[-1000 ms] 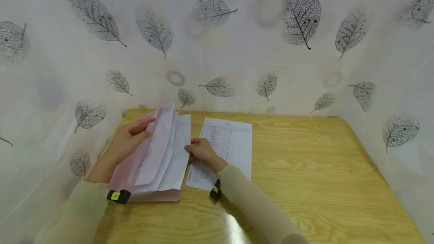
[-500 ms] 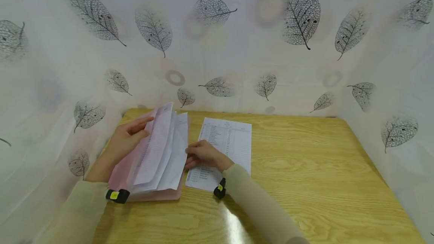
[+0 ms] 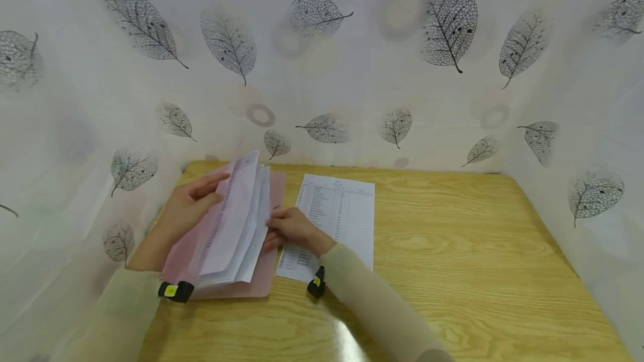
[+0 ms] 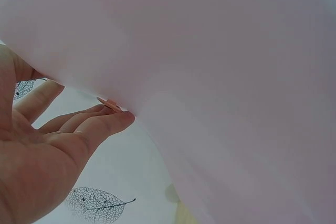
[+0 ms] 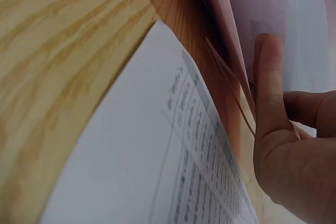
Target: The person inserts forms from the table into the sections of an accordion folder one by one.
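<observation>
A pink folder lies opened at the left of the table, several printed sheets fanned up inside it. My left hand holds its raised cover and upper sheets by the edge. In the left wrist view the cover fills most of the picture, my left hand at its edge beside a small orange piece. My right hand pinches the right edge of the lower sheets, lifting it off the folder's back. In the right wrist view, my right hand is beside the folder's pink edge.
A single printed list lies flat just right of the folder, partly under my right forearm. The wooden table extends to the right. Pale curtains with a leaf pattern enclose the back and sides.
My right hand has moved left, carrying the edge of the lower sheets with it. More of the folder's pink right side shows. The left hand stays in place.
</observation>
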A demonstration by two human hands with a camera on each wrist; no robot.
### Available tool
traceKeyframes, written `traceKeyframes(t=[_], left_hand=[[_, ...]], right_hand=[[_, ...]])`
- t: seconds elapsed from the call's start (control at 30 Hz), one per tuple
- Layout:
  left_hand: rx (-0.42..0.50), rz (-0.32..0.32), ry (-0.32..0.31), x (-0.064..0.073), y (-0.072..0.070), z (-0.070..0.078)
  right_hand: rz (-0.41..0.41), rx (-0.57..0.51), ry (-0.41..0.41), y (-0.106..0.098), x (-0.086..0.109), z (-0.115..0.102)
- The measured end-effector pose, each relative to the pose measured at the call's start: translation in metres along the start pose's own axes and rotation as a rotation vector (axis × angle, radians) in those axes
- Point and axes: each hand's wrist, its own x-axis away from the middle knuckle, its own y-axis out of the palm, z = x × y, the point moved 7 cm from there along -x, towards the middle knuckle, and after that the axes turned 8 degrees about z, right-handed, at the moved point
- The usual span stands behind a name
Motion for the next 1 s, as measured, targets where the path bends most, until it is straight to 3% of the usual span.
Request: traceKeyframes(t=[0.2,0.37,0.7,1.0], left_hand=[[0.003,0.001,-0.013,0.0,0.0,0.001],[0.016,0.001,-0.008,0.0,0.0,0.001],[0.018,0.005,-0.012,0.0,-0.002,-0.001],[0.009,0.006,-0.009,0.0,-0.003,0.0]], right_hand=[[0.112,-0.02,-0.006,-0.002,-0.002,0.001],[0.159,-0.019,-0.019,-0.003,-0.001,0.0],[0.176,-0.018,-0.03,-0.008,0.004,-0.005],[0.176,0.026,-0.008,-0.039,0.011,-0.007]])
